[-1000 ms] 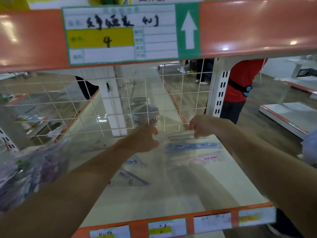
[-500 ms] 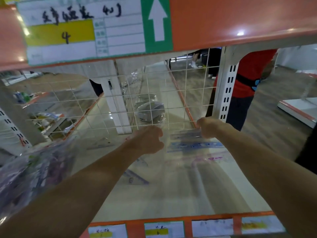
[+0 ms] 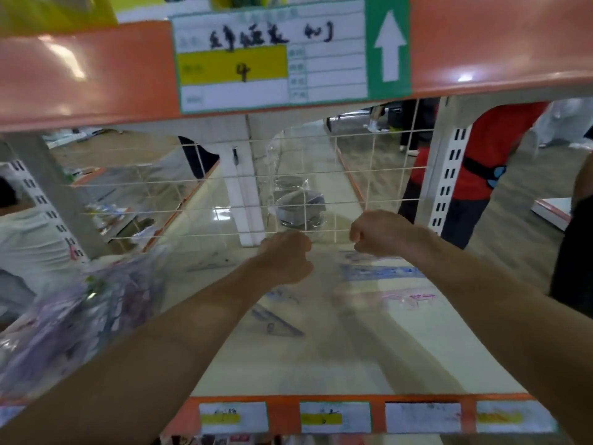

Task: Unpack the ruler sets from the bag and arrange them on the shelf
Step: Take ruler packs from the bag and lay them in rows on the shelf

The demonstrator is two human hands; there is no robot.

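A clear plastic bag lay at the left end of the shelf, stuffed with blurred purplish packs. Both bare forearms reached deep over the shelf towards its wire grid back. The left grip and the right grip were clenched, knuckles up, near each other just in front of the grid. Whether they pinched clear film or nothing could not be told. Ruler sets lay flat on the shelf below the arms: a blue-printed set, a pink-printed set and a set square, all hazy.
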